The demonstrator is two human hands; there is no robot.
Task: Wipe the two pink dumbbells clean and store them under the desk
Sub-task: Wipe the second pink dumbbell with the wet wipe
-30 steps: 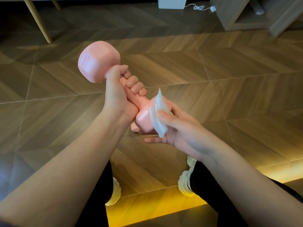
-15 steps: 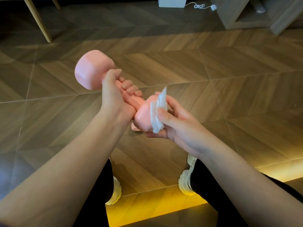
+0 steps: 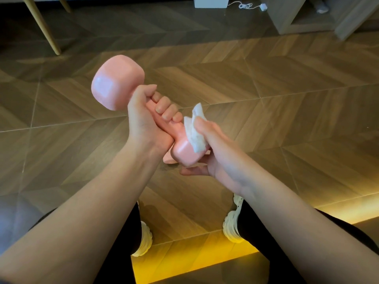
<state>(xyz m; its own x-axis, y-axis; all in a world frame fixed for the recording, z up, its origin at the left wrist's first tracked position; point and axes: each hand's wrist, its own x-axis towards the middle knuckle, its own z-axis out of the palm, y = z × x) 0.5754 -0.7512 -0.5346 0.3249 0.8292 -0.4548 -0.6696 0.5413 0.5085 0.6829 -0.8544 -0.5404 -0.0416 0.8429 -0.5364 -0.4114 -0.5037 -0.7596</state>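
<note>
A pink dumbbell [image 3: 117,80] is held up in front of me, tilted with one head up to the left and the other down near the middle. My left hand [image 3: 147,117] grips its handle. My right hand [image 3: 213,148] cups the lower head and pinches a crumpled white wipe [image 3: 194,130] against it with the thumb. Below that head, a small pink piece of a second dumbbell [image 3: 169,159] shows on the floor, mostly hidden by my hands.
Wood-pattern floor [image 3: 266,83] all around. A wooden chair leg [image 3: 44,29] stands at the far left, a wooden desk or cabinet base [image 3: 297,19] at the far right, a white box with a cable [image 3: 212,2] at the back. My feet in white shoes [image 3: 232,226] are below.
The dumbbell has turned in my left hand and shifted slightly. My right hand with the wipe has slid around the lower head, toward its upper right side.
</note>
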